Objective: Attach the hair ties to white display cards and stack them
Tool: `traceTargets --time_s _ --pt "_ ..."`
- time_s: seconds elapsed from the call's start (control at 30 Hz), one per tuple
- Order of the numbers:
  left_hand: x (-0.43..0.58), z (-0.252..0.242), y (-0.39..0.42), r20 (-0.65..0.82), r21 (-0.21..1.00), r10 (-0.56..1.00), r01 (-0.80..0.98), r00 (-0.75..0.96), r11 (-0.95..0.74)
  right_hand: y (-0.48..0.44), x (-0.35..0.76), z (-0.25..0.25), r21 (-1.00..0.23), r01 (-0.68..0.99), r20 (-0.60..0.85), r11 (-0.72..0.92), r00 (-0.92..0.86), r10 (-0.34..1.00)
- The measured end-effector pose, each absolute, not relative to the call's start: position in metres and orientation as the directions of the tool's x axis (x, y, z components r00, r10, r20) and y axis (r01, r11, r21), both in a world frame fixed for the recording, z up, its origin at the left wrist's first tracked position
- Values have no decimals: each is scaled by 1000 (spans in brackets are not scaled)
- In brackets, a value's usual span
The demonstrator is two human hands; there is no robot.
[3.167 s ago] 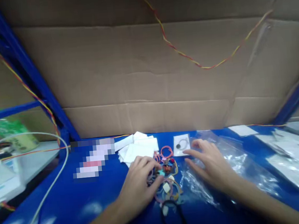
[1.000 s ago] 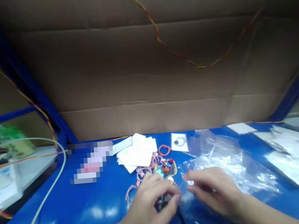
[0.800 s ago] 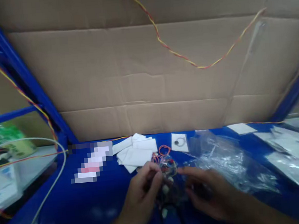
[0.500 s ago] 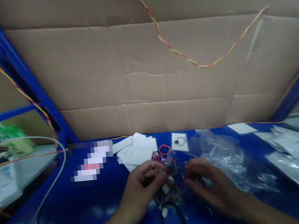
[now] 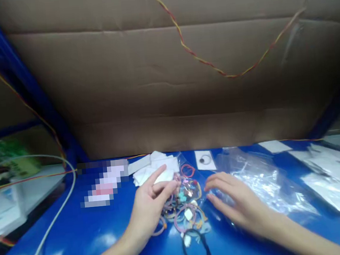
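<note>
A pile of colourful hair ties (image 5: pixel 188 219) with small charms lies on the blue tabletop between my hands. At its left edge is my left hand (image 5: pixel 149 202), open, the index finger stretched out over a stack of white cards (image 5: pixel 156 170) and the thumb beside the pile. My right hand (image 5: pixel 237 197) hovers just right of the pile, open, with thumb and fingers apart and nothing seen between them. Some of the ties sit in a clear plastic bag (image 5: pixel 190 187) on top. A black hair tie (image 5: pixel 195 247) lies at the near end.
Clear plastic bags (image 5: pixel 260 179) spread out on the right, with white packets (image 5: pixel 337 176) beyond them. One white card (image 5: pixel 205 161) bearing a dark hair tie lies behind the pile. A white cable (image 5: pixel 56 209) arcs over the left side. Cardboard (image 5: pixel 185 102) walls the back.
My left hand has moved left, and its fingers have spread from a pinch near the pile. The right hand has shifted slightly. The pile shows brighter and more fully.
</note>
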State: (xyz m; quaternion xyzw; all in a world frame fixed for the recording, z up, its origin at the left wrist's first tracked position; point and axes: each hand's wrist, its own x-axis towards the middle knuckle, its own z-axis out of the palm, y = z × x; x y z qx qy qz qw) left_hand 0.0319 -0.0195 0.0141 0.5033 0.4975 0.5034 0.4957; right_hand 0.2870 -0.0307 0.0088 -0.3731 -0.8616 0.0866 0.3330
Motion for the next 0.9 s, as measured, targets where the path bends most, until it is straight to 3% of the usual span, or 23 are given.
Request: traceTargets --time_s 0.17,0.4,0.73,0.9 --pt "30 19 -18 -3 1000 999 19 -48 4 -28 288 6 -362 612 478 703 -525 704" --pt "31 23 -19 -15 998 998 -56 -59 11 -32 289 10 -354 621 211 700 -676 706" --pt "32 21 -21 73 997 996 19 -57 -72 -33 286 11 -345 640 258 687 -639 725" --pt "34 20 -23 69 997 997 25 -30 -69 -31 283 8 -310 639 143 704 -700 699"
